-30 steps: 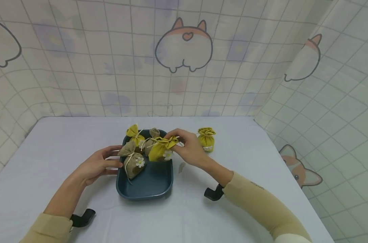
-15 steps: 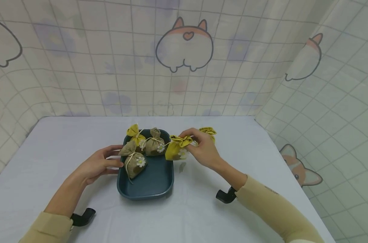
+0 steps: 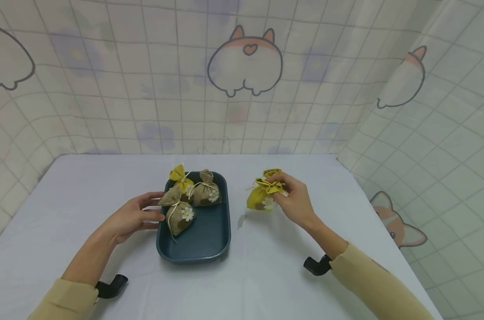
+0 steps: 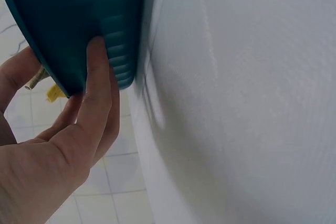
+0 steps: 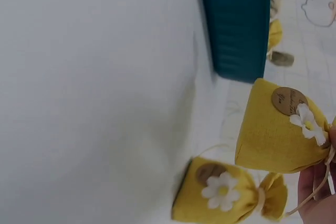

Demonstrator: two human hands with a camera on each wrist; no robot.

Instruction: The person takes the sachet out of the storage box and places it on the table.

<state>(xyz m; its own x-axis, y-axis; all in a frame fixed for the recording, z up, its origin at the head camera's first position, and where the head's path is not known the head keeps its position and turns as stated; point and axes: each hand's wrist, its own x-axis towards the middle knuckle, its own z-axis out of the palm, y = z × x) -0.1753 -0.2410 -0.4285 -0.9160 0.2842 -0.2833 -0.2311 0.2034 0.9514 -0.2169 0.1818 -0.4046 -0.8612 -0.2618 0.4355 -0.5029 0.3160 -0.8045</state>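
My right hand (image 3: 295, 200) pinches a yellow drawstring pouch (image 3: 257, 199) by its gathered neck, above the table right of the tray. A white flower and a round brown tag show on this pouch in the right wrist view. Just behind it stands a second yellow pouch (image 5: 212, 190), mostly hidden from the head view. My left hand (image 3: 132, 218) touches the left wall of a dark teal tray (image 3: 204, 238), its fingers fairly straight and spread. Inside the tray sit two khaki pouches (image 3: 180, 218) and one yellow pouch (image 3: 179, 174), towards its back and left.
A white cloth covers the table (image 3: 262, 266). A patterned curtain (image 3: 242, 124) hangs behind and along the sides. A small grey mark (image 3: 241, 221) lies right of the tray. Black wrist mounts (image 3: 318, 266) stick out from both wrists.
My right hand has carried the yellow pouch from over the tray's back right corner to the right, up to the other yellow pouch. The left hand and tray have stayed in place.
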